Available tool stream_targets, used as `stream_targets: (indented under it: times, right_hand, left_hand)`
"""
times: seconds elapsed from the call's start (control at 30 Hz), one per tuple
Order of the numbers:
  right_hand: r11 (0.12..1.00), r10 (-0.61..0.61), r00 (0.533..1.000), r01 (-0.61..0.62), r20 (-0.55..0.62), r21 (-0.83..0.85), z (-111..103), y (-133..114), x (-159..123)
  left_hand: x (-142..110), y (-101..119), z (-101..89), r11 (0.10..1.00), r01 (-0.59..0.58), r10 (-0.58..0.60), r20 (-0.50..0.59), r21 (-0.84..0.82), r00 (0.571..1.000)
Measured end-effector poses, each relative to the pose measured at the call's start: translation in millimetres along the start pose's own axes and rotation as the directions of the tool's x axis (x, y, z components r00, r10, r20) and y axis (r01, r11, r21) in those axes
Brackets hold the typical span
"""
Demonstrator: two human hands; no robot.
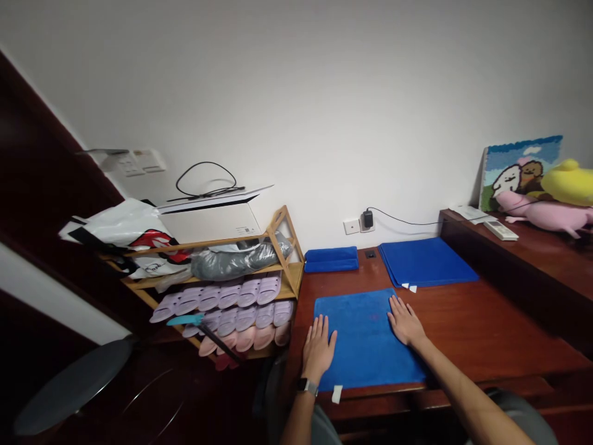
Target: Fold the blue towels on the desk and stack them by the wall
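Note:
A blue cloth (365,340) lies spread flat on the brown wooden table (491,327), with a white tag (336,394) at its near edge. On the cloth's left edge rests my left hand (319,349), palm down with fingers stretched out. My right hand (406,321) lies flat at the right edge, its fingers near the far right corner. Neither hand grips anything. Behind and to the right is a flat stack of blue cloths (428,262) with white tags. A folded blue cloth (331,259) sits at the table's back left.
Left of the table stands a wooden rack (291,272) with several rows of slippers (250,290) and a white box (208,222) on top. A charger (367,218) is plugged into the wall. A pink plush toy (546,213) lies on the raised ledge at right.

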State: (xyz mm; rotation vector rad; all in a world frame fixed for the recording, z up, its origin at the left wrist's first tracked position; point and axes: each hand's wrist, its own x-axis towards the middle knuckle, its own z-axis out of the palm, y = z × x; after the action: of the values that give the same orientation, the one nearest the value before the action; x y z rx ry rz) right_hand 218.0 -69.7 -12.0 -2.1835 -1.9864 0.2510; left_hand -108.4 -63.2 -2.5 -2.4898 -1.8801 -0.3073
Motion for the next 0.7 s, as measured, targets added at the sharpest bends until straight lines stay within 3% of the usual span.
stream_targets:
  times: [0.2, 0.4, 0.6, 0.7]
  right_hand:
    - [0.998, 0.067, 0.998, -0.067, 0.01, -0.02, 1, -4, -16]
    - [1.0, 0.002, 0.999, -0.002, -0.048, 0.008, 14, 3, -35]
    - [1.0, 0.006, 0.999, -0.007, -0.042, -0.024, 3, 0, -33]
    - [0.999, 0.025, 1.0, -0.025, -0.008, -0.036, -5, -5, -35]
  left_hand:
    - [-8, -2, 3.1, 1.0, 0.01, -0.009, -0.027, 0.025, 1.0]
    - [-5, -4, 7.1, 0.999, -0.003, 0.004, -0.033, 0.038, 0.999]
    - [-7, -7, -8.5, 0.997, -0.037, 0.038, -0.009, 0.07, 0.999]
    - [-12, 9, -18.3, 0.995, -0.079, 0.082, -0.044, 0.064, 0.996]
